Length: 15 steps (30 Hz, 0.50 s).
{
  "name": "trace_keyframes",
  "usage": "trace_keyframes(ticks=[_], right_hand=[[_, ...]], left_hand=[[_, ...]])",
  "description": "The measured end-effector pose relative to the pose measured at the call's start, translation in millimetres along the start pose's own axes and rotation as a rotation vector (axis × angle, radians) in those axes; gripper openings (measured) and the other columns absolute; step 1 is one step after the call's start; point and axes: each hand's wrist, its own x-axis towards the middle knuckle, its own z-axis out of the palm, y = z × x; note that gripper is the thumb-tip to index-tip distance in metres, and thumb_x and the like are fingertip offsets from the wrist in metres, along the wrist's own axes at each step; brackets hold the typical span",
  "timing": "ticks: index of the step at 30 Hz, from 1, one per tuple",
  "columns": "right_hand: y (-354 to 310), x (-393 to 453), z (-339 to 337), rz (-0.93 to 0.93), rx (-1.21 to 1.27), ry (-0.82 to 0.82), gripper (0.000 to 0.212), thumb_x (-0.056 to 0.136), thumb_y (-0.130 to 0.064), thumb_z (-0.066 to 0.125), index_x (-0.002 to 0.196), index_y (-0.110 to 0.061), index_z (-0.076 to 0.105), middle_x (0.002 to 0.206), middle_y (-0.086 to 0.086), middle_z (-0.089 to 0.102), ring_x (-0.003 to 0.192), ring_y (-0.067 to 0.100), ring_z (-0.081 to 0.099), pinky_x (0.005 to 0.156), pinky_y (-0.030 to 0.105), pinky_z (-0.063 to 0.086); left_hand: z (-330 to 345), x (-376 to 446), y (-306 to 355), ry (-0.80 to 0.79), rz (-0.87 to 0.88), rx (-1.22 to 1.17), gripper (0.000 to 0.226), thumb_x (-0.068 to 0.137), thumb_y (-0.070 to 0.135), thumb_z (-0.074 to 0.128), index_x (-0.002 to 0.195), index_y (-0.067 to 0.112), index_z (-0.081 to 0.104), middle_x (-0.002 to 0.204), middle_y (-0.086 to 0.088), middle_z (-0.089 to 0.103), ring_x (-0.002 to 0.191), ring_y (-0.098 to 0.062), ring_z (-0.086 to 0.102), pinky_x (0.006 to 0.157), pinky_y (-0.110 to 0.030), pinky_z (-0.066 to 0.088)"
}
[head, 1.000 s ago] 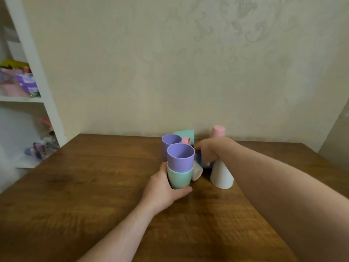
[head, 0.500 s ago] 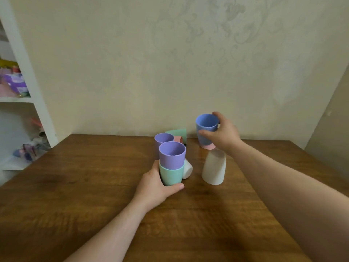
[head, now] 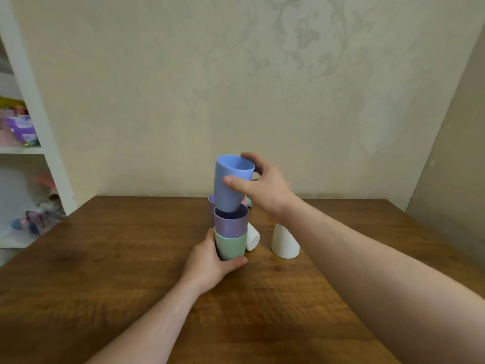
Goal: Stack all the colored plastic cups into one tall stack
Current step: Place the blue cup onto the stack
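The right hand (head: pixel 265 190) has its thumb across the near wall and its fingers curled round the far rim of a blue cup (head: pixel 231 183), which it holds upright, mouth up, tilted a little. The cup's base sits just at the mouth of the purple cup (head: pixel 231 224); whether it has entered the mouth or only touches the rim cannot be told.

The left hand (head: pixel 210 261) wraps the green cup (head: pixel 231 245) at the bottom of the stack, thumb on the near side, fingers behind, pinning it to the table (head: pixel 105 271) near the middle, toward the far edge. The purple cup is nested in the green one.

The step in hand appears to be adding the blue cup as third in the stack. The next move likely calls for squaring the blue cup over the purple mouth and pressing it straight down while the left hand steadies the base.

Beside the stack on its right lies a small white cup (head: pixel 252 239) on its side, and further right a white cup (head: pixel 284 241) stands mouth down. Behind the stack another purple cup (head: pixel 211 199) and pink and green cups show only in part; these seem left to gather.
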Motion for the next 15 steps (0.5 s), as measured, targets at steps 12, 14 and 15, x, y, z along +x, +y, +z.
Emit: trace_keyframes(ticks=[12,14,15], right_hand=[[41,-29,34,0.036,-0.13,0.033,0.085,0.082,-0.041,0.093,0.154,-0.031,0.049,0.133,-0.01,0.066,0.12,0.014,0.068,0.103,0.041,0.062],[48,-33,41,0.05,-0.075,0.069,0.083,0.085,-0.041,0.091,0.155,-0.033,0.047,0.138,-0.008,0.065,0.122,0.016,0.067,0.103,0.039,0.061],[51,-33,44,0.056,-0.055,0.079,0.083,0.085,-0.041,0.091,0.155,-0.034,0.046,0.139,-0.008,0.064,0.123,0.017,0.066,0.103,0.039,0.061]], left_hand=[[0,1,-5,0.035,-0.002,-0.048,0.074,0.068,0.059,0.094,0.124,0.044,0.05,0.109,0.02,0.07,0.104,-0.013,0.069,0.078,-0.031,0.054],[1,1,-5,0.034,0.0,-0.06,0.077,0.067,0.06,0.094,0.126,0.044,0.048,0.107,0.021,0.068,0.102,-0.013,0.068,0.078,-0.032,0.056],[1,0,-5,0.04,0.0,-0.076,0.081,0.066,0.063,0.092,0.131,0.044,0.046,0.109,0.021,0.068,0.102,-0.014,0.069,0.079,-0.034,0.058]])
